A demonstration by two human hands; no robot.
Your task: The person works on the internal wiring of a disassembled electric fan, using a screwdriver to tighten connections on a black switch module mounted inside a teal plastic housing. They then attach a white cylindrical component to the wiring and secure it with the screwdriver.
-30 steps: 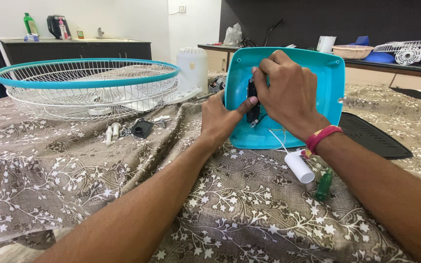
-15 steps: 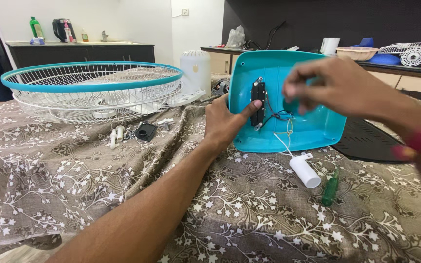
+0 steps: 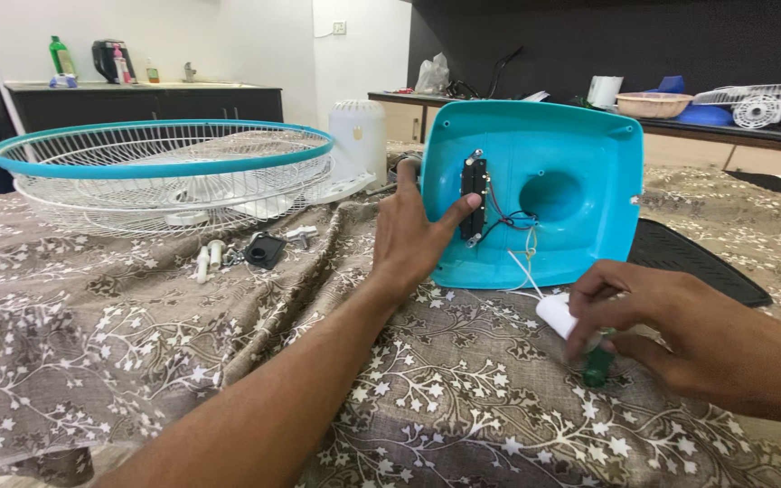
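Down from the teal fan base point(image 3: 580, 194), where it was working half a second ago, the right hand point(image 3: 671, 330) has dropped to the cloth-covered table point(image 3: 137, 361) near its front right part. It now curls around a green-handled screwdriver point(image 3: 598, 366), with its fingers also touching the white cylinder point(image 3: 558, 314) that hangs by thin wires from the base. Whether the grip on the screwdriver is firm cannot be told.

The left hand point(image 3: 413, 235) stays where it was, open, propping the base upright on its edge, with the forefinger pressed on the black switch strip point(image 3: 473, 197) inside.

Risk lies mostly in that single prop: the base stands on a soft, wrinkled cloth, so it may tip or slide if the left hand eases. A fall would tug the thin wires point(image 3: 512, 221) and could pull them off the strip. Lifting the screwdriver may snag the white lead too. The small loose parts point(image 3: 264, 248) beside the wire fan guard point(image 3: 164, 172), toward the far left, could get lost in the cloth folds.
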